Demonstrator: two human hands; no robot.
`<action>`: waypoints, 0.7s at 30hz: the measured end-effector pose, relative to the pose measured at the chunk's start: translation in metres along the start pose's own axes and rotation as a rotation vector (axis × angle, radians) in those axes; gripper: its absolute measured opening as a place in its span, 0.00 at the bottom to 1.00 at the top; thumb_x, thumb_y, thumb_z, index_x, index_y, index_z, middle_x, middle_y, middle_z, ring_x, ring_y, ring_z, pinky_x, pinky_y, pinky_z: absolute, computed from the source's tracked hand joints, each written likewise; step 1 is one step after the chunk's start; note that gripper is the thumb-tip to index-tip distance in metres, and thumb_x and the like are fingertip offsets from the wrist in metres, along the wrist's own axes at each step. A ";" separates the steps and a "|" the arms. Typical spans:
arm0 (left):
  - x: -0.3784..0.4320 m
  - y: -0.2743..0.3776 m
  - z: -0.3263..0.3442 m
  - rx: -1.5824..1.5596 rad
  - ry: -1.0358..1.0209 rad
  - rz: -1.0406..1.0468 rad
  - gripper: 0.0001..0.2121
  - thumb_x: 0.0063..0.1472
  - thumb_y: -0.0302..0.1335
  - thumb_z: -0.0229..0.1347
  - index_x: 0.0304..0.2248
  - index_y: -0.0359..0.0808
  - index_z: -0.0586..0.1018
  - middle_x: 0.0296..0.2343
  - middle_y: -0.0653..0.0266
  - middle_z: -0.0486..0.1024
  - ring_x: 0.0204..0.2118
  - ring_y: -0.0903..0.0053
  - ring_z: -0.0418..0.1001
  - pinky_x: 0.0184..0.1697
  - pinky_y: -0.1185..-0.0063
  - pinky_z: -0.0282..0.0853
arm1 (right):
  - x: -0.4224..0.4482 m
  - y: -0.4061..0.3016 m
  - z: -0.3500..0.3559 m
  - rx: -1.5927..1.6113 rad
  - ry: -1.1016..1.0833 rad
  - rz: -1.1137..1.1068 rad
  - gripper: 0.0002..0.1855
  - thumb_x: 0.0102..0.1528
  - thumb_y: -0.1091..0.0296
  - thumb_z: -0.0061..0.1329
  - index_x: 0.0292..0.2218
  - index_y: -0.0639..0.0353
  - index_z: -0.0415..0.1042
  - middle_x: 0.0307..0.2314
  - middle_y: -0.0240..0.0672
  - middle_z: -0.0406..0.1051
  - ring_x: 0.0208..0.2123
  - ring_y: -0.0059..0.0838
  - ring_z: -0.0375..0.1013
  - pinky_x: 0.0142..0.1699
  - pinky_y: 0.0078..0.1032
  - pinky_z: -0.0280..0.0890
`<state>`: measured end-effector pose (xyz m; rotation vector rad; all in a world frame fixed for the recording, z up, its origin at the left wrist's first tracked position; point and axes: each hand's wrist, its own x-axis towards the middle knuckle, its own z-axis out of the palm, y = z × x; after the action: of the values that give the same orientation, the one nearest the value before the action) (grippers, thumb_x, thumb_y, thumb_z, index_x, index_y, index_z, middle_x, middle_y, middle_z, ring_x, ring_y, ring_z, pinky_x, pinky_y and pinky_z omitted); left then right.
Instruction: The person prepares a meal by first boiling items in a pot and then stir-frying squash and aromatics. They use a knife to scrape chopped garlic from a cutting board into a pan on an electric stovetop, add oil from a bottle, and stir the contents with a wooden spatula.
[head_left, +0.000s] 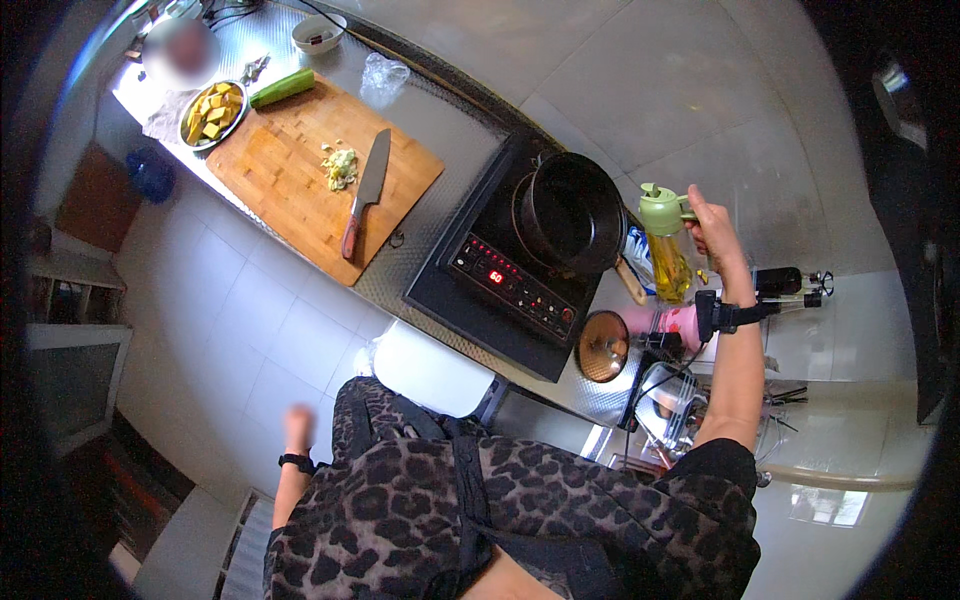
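My right hand (716, 232) grips the green handle of a glass oil bottle (667, 262) holding yellow oil, just beyond the pan's wooden handle (630, 282). A black frying pan (574, 214) rests on an induction cooktop (480, 300) with a lit display. My left hand (299, 426) hangs low beside my body, blurred, its fingers not clear. On a wooden cutting board (277, 172) lie a kitchen knife (370, 191), chopped garlic-like pieces (340, 168) and a green zucchini-like vegetable (283, 88). A bowl of yellow cubes (214, 112) stands at the board's far left corner.
A round glass lid (602, 346) lies right of the cooktop. Near my right forearm are a pink container (679, 328), dark bottles (780, 280) and a dish rack. A white bowl (319, 34) and a crumpled plastic bag (384, 78) stand behind the board, along the wall.
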<state>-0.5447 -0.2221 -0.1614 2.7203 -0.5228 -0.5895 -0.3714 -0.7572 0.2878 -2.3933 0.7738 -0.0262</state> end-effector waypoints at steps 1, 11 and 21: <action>0.001 0.001 0.001 -0.005 0.019 -0.001 0.04 0.32 0.20 0.45 0.13 0.38 0.63 0.14 0.62 0.61 0.20 0.71 0.60 0.22 0.74 0.55 | 0.001 -0.002 0.000 -0.019 -0.002 0.004 0.28 0.42 0.40 0.35 0.11 0.60 0.59 0.04 0.22 0.49 0.05 0.13 0.46 0.10 0.14 0.40; 0.001 0.019 -0.005 0.003 -0.179 -0.139 0.02 0.42 0.21 0.43 0.20 0.36 0.66 0.18 0.60 0.63 0.23 0.72 0.62 0.27 0.76 0.57 | 0.005 -0.017 0.003 -0.077 -0.037 0.018 0.29 0.41 0.38 0.34 0.12 0.59 0.58 0.04 0.23 0.49 0.05 0.14 0.46 0.10 0.14 0.40; -0.014 0.017 0.015 0.137 0.361 0.182 0.02 0.38 0.20 0.44 0.15 0.36 0.64 0.16 0.60 0.62 0.22 0.70 0.61 0.24 0.75 0.57 | 0.010 -0.025 0.001 -0.151 -0.015 0.109 0.29 0.41 0.38 0.34 0.11 0.58 0.58 0.03 0.23 0.48 0.04 0.15 0.46 0.10 0.15 0.39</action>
<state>-0.5683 -0.2342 -0.1629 2.7729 -0.7247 -0.0127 -0.3500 -0.7463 0.2993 -2.4855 0.9271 0.0974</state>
